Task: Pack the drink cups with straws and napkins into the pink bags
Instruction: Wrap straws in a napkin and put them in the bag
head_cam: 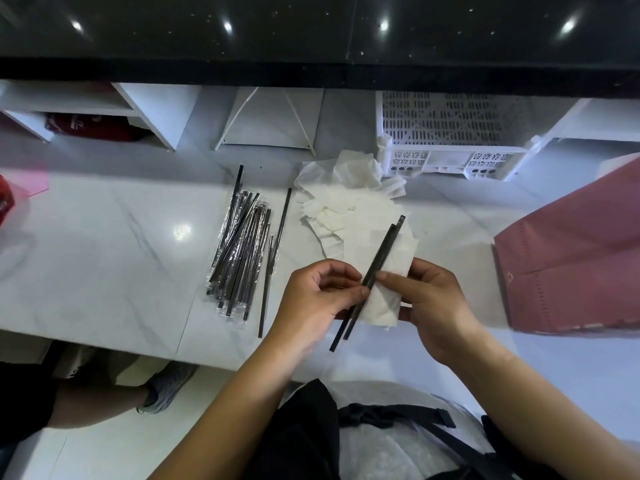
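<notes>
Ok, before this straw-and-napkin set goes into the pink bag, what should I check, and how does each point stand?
1. Two straws lie together against the napkin: ok.
2. Left hand pinches the straws: ok.
3. Right hand holds the napkin: ok.
4. Pink bag stands close on the right: ok.
5. Bag mouth open: cannot tell.
6. What is already inside the bag: cannot tell.

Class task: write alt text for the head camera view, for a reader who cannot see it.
A left hand and right hand hold two black straws against a white napkin at a marble counter. Wrapped straws lie piled to the left, loose napkins behind, a pink bag at right.
</notes>
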The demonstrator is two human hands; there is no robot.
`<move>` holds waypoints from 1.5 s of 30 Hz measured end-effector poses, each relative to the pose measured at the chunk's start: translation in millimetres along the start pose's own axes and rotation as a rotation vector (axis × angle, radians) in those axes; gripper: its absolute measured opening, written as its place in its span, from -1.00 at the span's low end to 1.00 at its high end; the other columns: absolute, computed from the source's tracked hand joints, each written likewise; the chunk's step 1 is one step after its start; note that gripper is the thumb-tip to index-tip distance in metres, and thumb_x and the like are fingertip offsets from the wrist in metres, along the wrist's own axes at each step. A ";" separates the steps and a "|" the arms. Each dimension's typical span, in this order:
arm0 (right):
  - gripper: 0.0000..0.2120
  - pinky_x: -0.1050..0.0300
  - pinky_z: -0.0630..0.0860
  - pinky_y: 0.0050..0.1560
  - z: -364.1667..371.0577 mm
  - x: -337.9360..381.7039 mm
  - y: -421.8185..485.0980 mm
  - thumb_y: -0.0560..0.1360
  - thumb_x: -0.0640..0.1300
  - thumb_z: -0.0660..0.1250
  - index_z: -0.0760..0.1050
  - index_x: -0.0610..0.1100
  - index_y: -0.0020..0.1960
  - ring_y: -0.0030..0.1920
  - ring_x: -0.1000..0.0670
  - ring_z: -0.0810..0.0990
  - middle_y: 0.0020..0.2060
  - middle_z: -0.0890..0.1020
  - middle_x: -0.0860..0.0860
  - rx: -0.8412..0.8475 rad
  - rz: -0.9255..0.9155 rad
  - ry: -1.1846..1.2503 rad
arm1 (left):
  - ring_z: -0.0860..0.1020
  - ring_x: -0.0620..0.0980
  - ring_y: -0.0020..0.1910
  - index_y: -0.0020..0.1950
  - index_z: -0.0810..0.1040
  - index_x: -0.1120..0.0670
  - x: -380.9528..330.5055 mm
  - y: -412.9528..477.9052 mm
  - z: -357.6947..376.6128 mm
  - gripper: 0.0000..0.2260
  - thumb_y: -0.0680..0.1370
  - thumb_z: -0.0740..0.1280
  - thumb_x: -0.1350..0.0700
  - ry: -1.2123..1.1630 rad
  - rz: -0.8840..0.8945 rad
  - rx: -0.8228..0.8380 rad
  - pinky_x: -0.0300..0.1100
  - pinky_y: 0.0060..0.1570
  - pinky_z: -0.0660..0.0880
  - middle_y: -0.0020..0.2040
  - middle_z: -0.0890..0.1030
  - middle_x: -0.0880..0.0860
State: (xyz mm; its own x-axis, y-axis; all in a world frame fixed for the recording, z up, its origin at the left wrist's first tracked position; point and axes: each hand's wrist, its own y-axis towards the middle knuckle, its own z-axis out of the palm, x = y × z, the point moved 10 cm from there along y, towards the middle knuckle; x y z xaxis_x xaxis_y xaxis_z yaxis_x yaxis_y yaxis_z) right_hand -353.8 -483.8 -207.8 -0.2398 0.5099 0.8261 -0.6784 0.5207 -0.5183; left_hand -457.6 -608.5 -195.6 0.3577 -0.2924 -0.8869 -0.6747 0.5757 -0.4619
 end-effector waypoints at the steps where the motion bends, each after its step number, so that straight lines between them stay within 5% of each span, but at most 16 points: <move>1: -0.85 -0.11 0.67 -0.14 1.6 -0.1 -0.3 0.50 -0.33 0.38 0.66 -0.24 0.05 -0.10 -0.20 0.72 -0.07 0.74 -0.18 0.012 -0.003 -0.005 | 0.64 -0.09 -0.27 -0.13 0.66 0.10 -0.3 0.2 0.3 -0.80 0.39 0.54 0.37 0.000 0.009 0.002 -0.21 -0.27 0.58 -0.26 0.68 0.02; 13: -0.84 -0.17 0.67 -0.07 11.8 1.3 -5.9 0.48 -0.33 0.40 0.66 -0.23 0.05 -0.05 -0.25 0.72 -0.04 0.73 -0.19 0.068 -0.014 0.005 | 0.55 -0.13 -0.35 -0.10 0.65 0.21 -4.1 0.2 -0.5 -0.85 0.40 0.54 0.35 -0.008 0.060 0.008 -0.25 -0.31 0.56 -0.33 0.56 0.01; 17: -0.87 -0.18 0.67 -0.07 10.5 1.4 -5.7 0.46 -0.32 0.43 0.68 -0.26 0.00 -0.07 -0.28 0.71 -0.07 0.73 -0.22 0.052 -0.013 -0.020 | 0.49 -0.15 -0.33 -0.09 0.58 0.10 -8.0 -0.9 -5.1 -0.74 0.35 0.60 0.28 0.106 0.128 -0.027 -0.32 -0.28 0.47 -0.32 0.52 -0.04; 20: -0.86 -0.13 0.67 -0.10 9.5 2.8 -5.1 0.45 -0.33 0.43 0.68 -0.27 0.01 -0.07 -0.27 0.71 -0.07 0.73 -0.22 0.059 -0.012 -0.030 | 0.53 -0.17 -0.05 0.15 0.49 -0.11 -13.8 -0.1 -12.3 -0.47 0.30 0.65 0.12 0.292 0.210 -0.083 -0.33 -0.07 0.45 -0.02 0.55 -0.07; 23: -0.77 -0.14 0.66 -0.07 15.0 7.3 -7.9 0.40 -0.26 0.46 0.66 -0.29 0.04 -0.03 -0.25 0.72 -0.02 0.72 -0.23 0.160 0.001 -0.041 | 0.51 -0.10 0.29 0.41 0.36 -0.19 -5.3 4.4 -2.7 -0.19 0.25 0.65 0.04 0.092 0.110 0.129 -0.26 0.21 0.44 0.29 0.54 -0.02; 26: -0.69 -0.11 0.66 -0.08 13.0 10.4 -8.0 0.34 -0.21 0.47 0.66 -0.29 0.06 -0.01 -0.23 0.71 0.00 0.72 -0.22 0.190 0.003 -0.093 | 0.62 0.06 0.20 0.34 0.53 0.05 -1.1 0.3 11.4 -0.42 0.35 0.57 0.00 -0.302 -0.026 0.319 -0.08 0.16 0.54 0.22 0.65 0.14; 31: -0.78 0.03 0.63 -0.23 2.4 15.2 -8.0 0.38 -0.23 0.47 0.67 -0.28 0.00 -0.08 -0.19 0.73 -0.07 0.74 -0.20 0.093 -0.040 -0.108 | 0.64 0.03 0.03 0.04 0.72 0.06 -0.7 -0.5 13.9 -0.78 0.55 0.35 -0.02 -0.205 -0.018 0.264 -0.06 -0.01 0.50 0.08 0.70 0.16; 35: -0.80 -0.15 0.64 -0.08 -0.3 18.8 -11.5 0.40 -0.24 0.48 0.67 -0.31 -0.01 -0.06 -0.26 0.71 -0.09 0.73 -0.24 0.039 -0.069 -0.170 | 0.66 0.00 0.03 -0.13 0.74 0.07 -9.3 -6.9 20.7 -0.73 0.58 0.29 -0.01 -0.205 0.013 0.332 -0.15 -0.01 0.55 0.01 0.71 0.08; 40: -0.87 -0.23 0.62 0.01 3.4 19.4 -17.5 0.43 -0.30 0.46 0.68 -0.30 -0.03 -0.10 -0.24 0.71 -0.11 0.73 -0.24 0.018 -0.084 -0.175 | 0.67 0.00 -0.11 -0.02 0.64 0.11 -11.2 -4.8 17.6 -0.81 0.50 0.42 0.39 -0.117 0.078 0.326 -0.15 -0.03 0.59 -0.09 0.70 0.07; 45: -0.80 -0.19 0.62 -0.03 8.3 20.6 -20.2 0.39 -0.47 0.39 0.70 -0.24 -0.16 -0.16 -0.20 0.69 -0.18 0.73 -0.22 0.024 -0.110 -0.173 | 0.65 0.05 -0.17 0.03 0.51 0.11 -6.5 -4.1 22.6 -0.70 0.44 0.47 0.42 -0.096 0.050 0.369 -0.14 -0.12 0.60 -0.06 0.64 0.10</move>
State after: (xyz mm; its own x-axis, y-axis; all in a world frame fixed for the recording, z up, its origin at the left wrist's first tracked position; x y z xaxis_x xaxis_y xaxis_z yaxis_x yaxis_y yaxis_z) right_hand -350.9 -489.5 -178.5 -0.2772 0.3246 0.9043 -0.7227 0.5497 -0.4189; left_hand -442.6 -591.7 -187.7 0.4011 -0.1938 -0.8953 -0.4212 0.8289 -0.3681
